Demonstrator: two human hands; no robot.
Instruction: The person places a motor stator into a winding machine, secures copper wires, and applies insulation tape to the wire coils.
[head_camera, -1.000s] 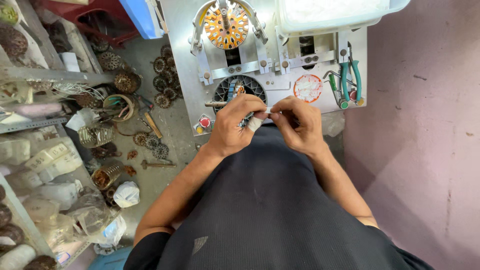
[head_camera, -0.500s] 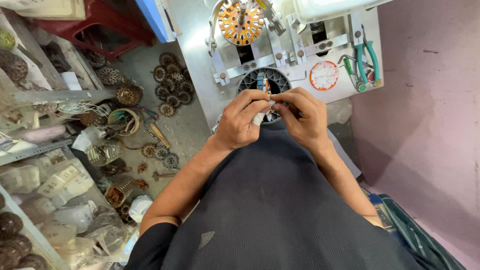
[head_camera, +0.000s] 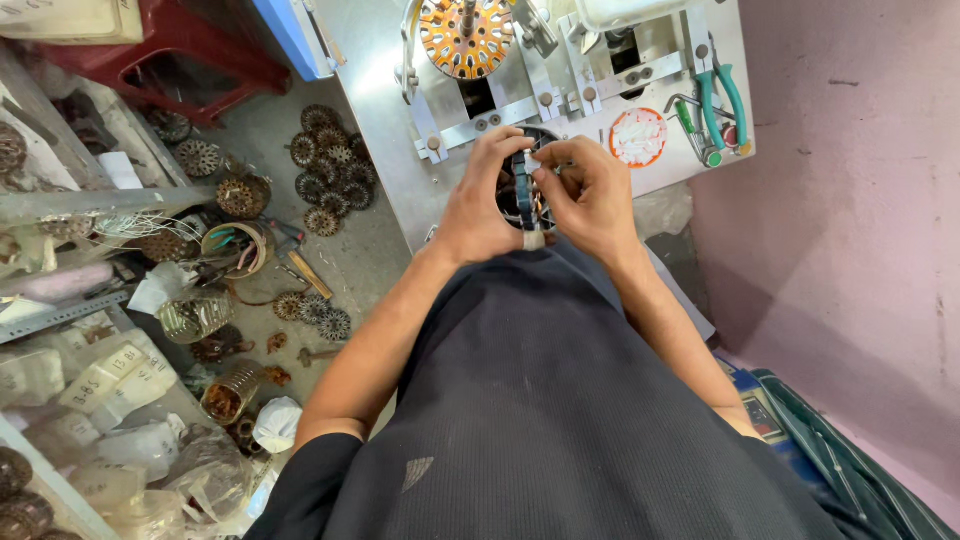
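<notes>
Both hands meet over the near edge of a grey metal winding bench (head_camera: 390, 150), holding a dark, ring-shaped metal stator core with slotted teeth (head_camera: 523, 195) between them. The ring stands on edge, its thin rim turned up toward the camera, so its long axis runs from the bench side down toward the person's dark shirt (head_camera: 560, 420); the open faces point left and right into the palms. The left hand (head_camera: 478, 195) is curled around the ring's left side, fingers clenched on it with the thumb at the top. The right hand (head_camera: 590, 195) grips the right side, thumb and forefinger pinched on a small pale piece at the upper rim; what that piece is cannot be told. A pale band shows at the ring's lower end, just above the shirt.

Beyond the hands, an orange-and-silver slotted round core (head_camera: 465, 35) sits on the bench's spindle, well apart from the held ring. A white-and-red round disc (head_camera: 638, 138) lies just right of the right hand, with green-handled pliers (head_camera: 722, 95) hanging farther right. On the concrete floor to the left lie a cluster of dark toothed round cores (head_camera: 325, 170), and a coil of coloured wire (head_camera: 235, 248). The fingers hide most of the ring.
</notes>
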